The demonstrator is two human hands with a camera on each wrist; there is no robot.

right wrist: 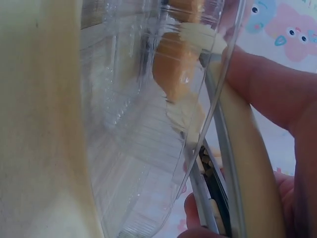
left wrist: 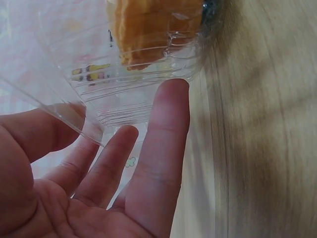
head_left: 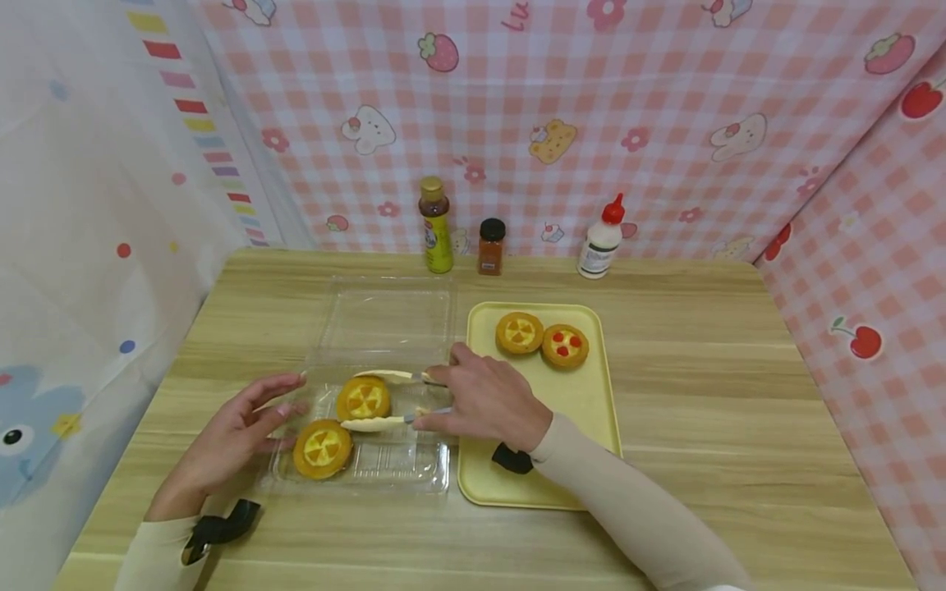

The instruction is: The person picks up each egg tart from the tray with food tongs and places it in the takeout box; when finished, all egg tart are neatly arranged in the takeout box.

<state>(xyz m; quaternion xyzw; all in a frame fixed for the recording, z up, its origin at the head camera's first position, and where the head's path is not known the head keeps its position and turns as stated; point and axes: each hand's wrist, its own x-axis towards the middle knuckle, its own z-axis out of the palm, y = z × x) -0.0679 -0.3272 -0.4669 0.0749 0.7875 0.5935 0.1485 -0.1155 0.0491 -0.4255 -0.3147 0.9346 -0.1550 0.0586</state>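
Note:
In the head view my right hand (head_left: pixel 488 398) grips cream-tipped tongs (head_left: pixel 377 424), whose two tips stand on either side of an egg tart (head_left: pixel 364 399). That tart is in the clear plastic container (head_left: pixel 399 472), beside a second tart (head_left: pixel 323 449) nearer the front left corner. Both have orange wedge shapes on top. In the right wrist view the tongs' arm (right wrist: pixel 252 163) runs along my thumb, outside the see-through wall. My left hand (head_left: pixel 232 431) is at the container's left side, its fingers fairly straight. The left wrist view shows a fingertip touching the plastic wall and the thumb at its rim.
Right of the container, a yellow tray (head_left: pixel 576 427) carries an orange-topped tart (head_left: pixel 519 333) and a red-dotted tart (head_left: pixel 565 345). The container's clear lid (head_left: pixel 392 316) lies folded back. Behind stand a green-labelled bottle (head_left: pixel 437 234), a spice jar (head_left: pixel 491 248) and a red-capped bottle (head_left: pixel 600 242).

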